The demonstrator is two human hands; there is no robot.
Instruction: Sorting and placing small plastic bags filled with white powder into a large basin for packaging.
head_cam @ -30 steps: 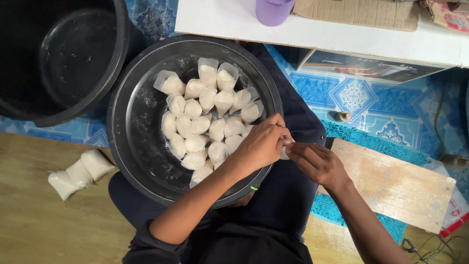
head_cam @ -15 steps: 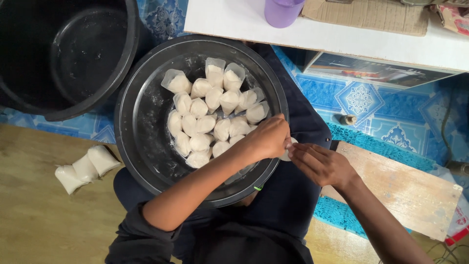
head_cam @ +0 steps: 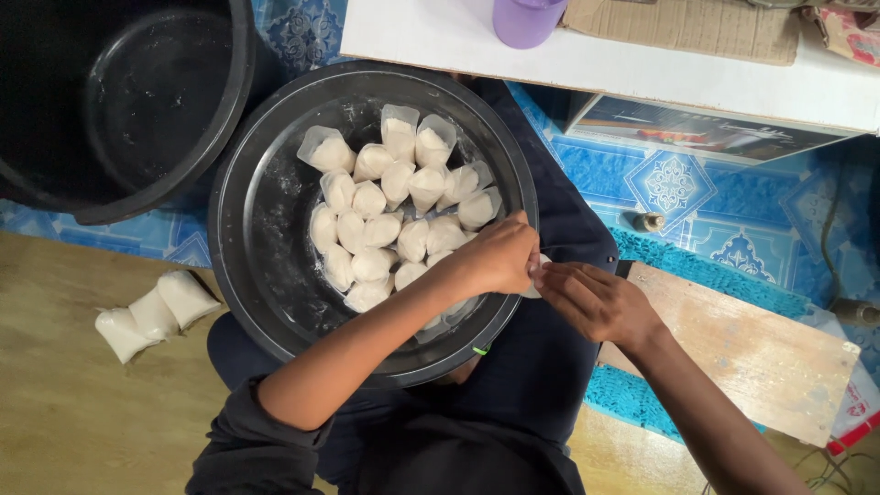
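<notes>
A wide dark basin (head_cam: pixel 240 275) rests on my lap. It holds several small clear bags of white powder (head_cam: pixel 385 229) heaped in its middle. My left hand (head_cam: pixel 500 257) reaches over the basin's near right rim with its fingers pinched together. My right hand (head_cam: pixel 596 302) meets it from the right, fingertips touching. Between them both hands pinch a small white bag (head_cam: pixel 535 277), mostly hidden by my fingers.
Three filled bags (head_cam: pixel 151 312) lie on the wooden floor at the left. A big black tub (head_cam: pixel 119 101) stands at the upper left. A white table (head_cam: pixel 642 73) with a purple cup (head_cam: pixel 524 18) is beyond the basin. A wooden board (head_cam: pixel 761 357) lies at the right, with a small bottle (head_cam: pixel 649 221) beyond it.
Both hands stay pressed together at the basin's rim on the small bag. Only the view has shifted slightly.
</notes>
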